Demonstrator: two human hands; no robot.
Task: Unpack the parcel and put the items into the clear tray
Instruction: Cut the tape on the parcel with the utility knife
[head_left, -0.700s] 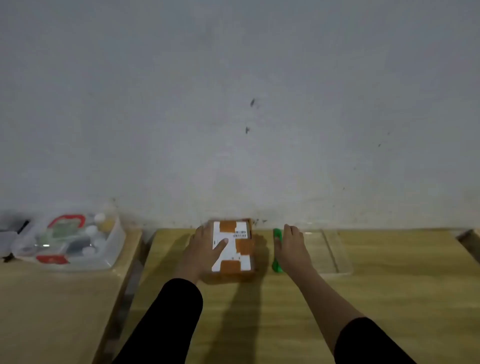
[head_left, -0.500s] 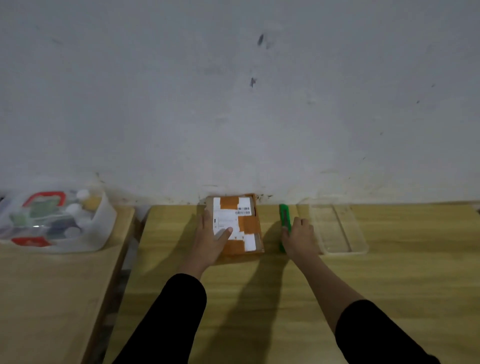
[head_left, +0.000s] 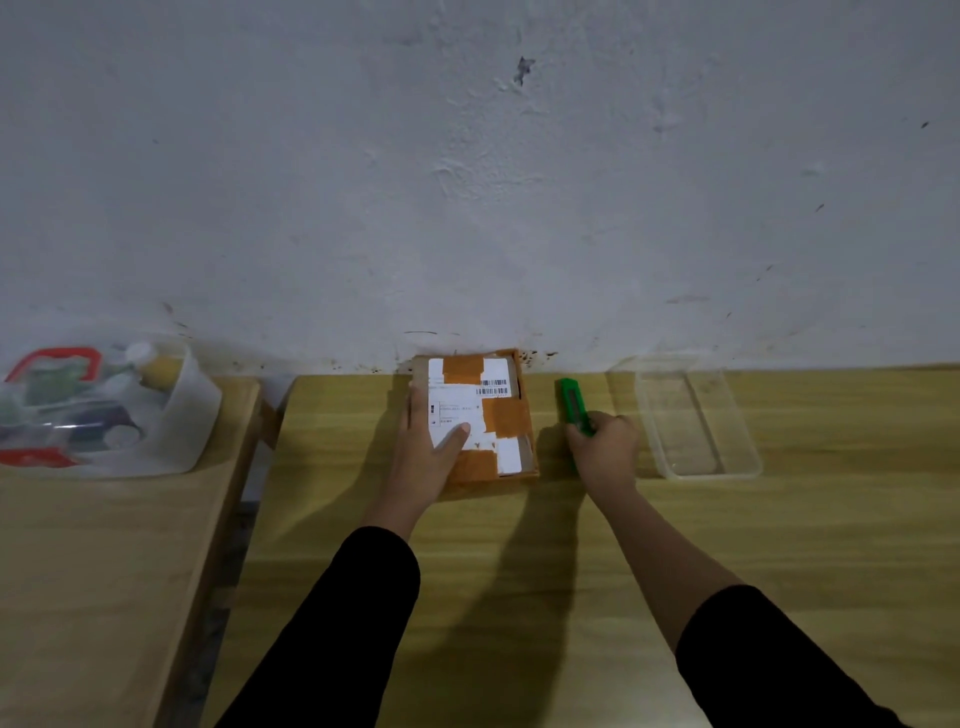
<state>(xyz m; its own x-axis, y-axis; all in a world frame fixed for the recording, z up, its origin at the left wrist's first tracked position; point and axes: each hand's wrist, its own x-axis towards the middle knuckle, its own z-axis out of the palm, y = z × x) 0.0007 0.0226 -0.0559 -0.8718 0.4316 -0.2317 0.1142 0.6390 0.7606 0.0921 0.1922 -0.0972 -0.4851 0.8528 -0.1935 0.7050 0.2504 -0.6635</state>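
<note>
Green cutter (head_left: 571, 402) half hidden in the curled right hand (head_left: 605, 452); left hand (head_left: 423, 462) spread flat on parcel (head_left: 506, 415).

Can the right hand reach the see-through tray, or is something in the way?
Probably yes. The clear plastic tray sits just right of the right hand, with only wooden table between them. But that hand grips the green box cutter, so it isn't free.
</note>
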